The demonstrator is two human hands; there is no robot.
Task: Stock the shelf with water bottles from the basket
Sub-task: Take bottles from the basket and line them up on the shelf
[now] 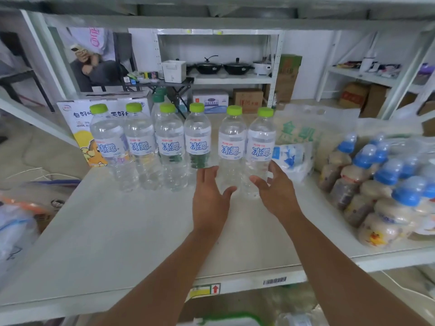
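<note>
Lit brightly and evenly with diffuse light; showed only faint shadows on the white shelf board (113,231). Bent straight lines into curves toward the borders. Kept the water bottles (231,149) fairly sharp, blurred the bottom edge and corners.

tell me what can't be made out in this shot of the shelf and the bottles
Head view:
- basket: cut off by the bottom edge, only a blurred green rim shows; contents unknown.
- two rightmost water bottles: lower parts partly hidden by the left hand and right hand; contact uncertain.
- back bottles: only dark green caps show behind the front row.
- label small print: too small.
</note>
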